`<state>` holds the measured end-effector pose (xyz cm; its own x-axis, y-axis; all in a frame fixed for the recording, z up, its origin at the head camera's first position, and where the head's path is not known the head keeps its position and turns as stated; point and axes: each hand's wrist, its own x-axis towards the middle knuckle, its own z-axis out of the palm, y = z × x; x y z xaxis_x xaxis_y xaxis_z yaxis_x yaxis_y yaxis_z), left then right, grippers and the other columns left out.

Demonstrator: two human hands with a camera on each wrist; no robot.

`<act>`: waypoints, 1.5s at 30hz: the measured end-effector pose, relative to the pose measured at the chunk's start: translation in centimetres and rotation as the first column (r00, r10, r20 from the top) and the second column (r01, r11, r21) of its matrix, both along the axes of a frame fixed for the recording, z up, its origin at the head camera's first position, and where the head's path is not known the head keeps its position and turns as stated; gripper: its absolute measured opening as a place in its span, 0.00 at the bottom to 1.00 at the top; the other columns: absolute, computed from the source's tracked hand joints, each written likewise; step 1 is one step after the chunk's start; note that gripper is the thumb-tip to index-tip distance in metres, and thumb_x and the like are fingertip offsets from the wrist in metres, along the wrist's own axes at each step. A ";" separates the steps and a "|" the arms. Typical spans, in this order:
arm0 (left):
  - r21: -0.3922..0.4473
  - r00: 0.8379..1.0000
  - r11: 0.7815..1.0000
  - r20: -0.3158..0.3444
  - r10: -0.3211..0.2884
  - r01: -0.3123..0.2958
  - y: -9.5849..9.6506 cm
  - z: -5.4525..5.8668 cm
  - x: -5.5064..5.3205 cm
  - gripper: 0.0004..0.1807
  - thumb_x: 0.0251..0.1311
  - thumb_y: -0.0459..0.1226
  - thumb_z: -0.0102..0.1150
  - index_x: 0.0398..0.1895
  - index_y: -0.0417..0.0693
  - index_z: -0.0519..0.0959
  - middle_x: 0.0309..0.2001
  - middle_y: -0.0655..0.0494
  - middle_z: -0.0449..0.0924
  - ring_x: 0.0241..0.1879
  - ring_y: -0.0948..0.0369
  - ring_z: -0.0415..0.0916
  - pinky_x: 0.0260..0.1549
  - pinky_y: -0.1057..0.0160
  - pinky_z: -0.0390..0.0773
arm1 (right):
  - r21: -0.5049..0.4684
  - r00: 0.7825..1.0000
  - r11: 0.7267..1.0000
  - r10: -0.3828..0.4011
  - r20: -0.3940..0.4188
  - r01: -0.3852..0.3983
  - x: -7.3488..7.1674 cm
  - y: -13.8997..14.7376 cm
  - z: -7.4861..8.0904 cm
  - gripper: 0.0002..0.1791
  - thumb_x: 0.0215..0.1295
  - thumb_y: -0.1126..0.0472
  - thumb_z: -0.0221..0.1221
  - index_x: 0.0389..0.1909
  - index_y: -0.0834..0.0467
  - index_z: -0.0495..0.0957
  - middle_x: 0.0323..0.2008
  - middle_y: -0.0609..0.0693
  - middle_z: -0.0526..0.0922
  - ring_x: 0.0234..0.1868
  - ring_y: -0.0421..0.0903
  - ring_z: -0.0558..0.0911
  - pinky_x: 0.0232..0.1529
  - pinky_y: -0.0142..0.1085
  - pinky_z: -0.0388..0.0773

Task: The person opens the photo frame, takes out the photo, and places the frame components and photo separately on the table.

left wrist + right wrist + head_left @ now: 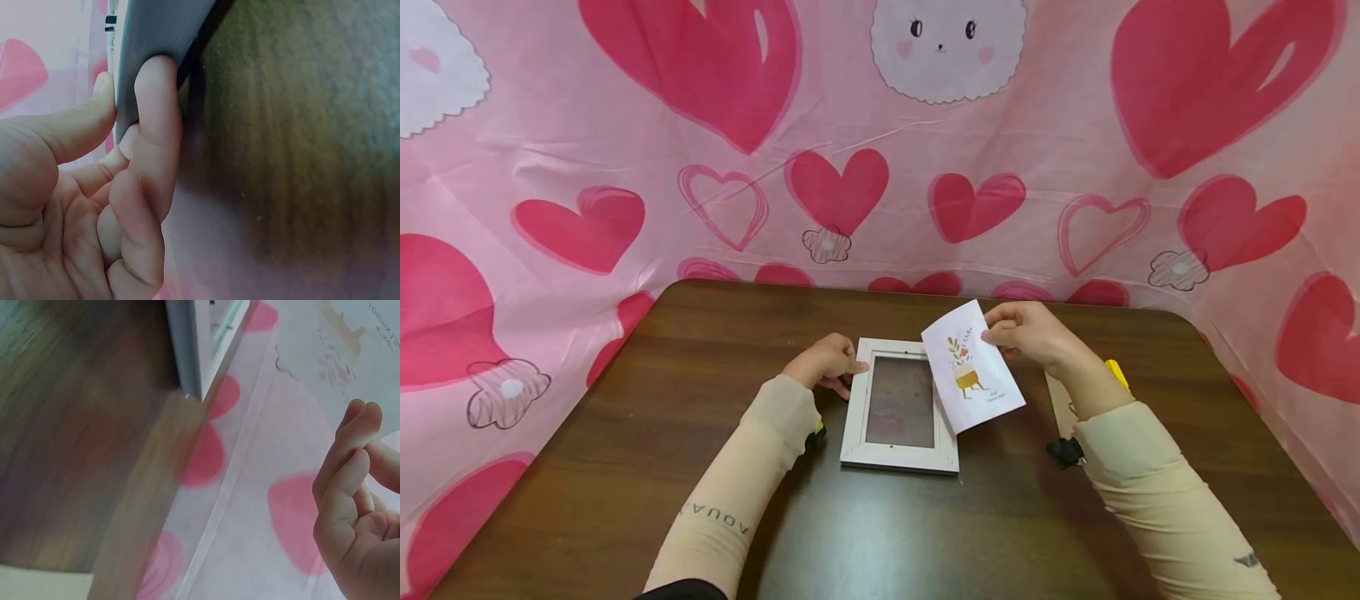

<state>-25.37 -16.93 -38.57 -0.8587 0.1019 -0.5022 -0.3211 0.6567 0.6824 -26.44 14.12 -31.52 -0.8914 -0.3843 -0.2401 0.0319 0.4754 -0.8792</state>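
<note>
A white picture frame point(898, 458) lies on the table with its opening facing up and a dark pane inside. My left hand point(826, 364) grips its left edge, thumb on top and fingers beneath, as the left wrist view also shows at the frame's side point(150, 37). In my right hand point(1026, 333) a white picture card point(955, 342) is pinched by its upper right edge. The card shows a plant in a yellow pot on legs and hangs tilted above the frame's right side. From behind, its print shows faintly in the right wrist view.
A tan board point(1062, 404) lies on the brown table point(700, 400), partly hidden under my right forearm. A pink cloth point(850, 108) with hearts hangs behind the table and along its sides.
</note>
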 end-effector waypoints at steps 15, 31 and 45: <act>0.019 0.999 0.999 0.027 0.045 -0.045 -0.4 -0.5 -0.3 0.14 0.66 0.44 0.62 0.30 0.44 0.72 0.29 0.50 0.74 0.17 0.64 0.81 0.17 0.70 0.65 | -0.133 0.986 0.989 -0.035 0.163 0.058 0.0 5.8 -2.6 0.20 0.74 0.69 0.49 0.61 0.69 0.58 0.28 0.35 0.81 0.31 0.34 0.77 0.35 0.27 0.77; 0.045 0.998 0.998 0.033 0.051 -0.053 -0.6 -0.4 -0.3 0.14 0.66 0.44 0.61 0.31 0.44 0.72 0.30 0.50 0.74 0.18 0.63 0.82 0.16 0.70 0.65 | 0.057 0.977 0.998 0.005 0.213 -0.018 0.8 8.0 -5.6 0.34 0.71 0.65 0.52 0.71 0.73 0.48 0.51 0.62 0.76 0.42 0.40 0.78 0.44 0.33 0.81; 0.065 0.999 0.997 -0.007 0.034 -0.034 -0.3 -0.4 -0.2 0.14 0.67 0.42 0.61 0.30 0.43 0.71 0.28 0.49 0.73 0.17 0.62 0.81 0.15 0.70 0.65 | 0.226 0.978 0.974 -0.038 0.205 -0.010 2.1 7.8 -5.1 0.33 0.74 0.56 0.53 0.68 0.73 0.54 0.42 0.60 0.82 0.34 0.45 0.84 0.39 0.35 0.84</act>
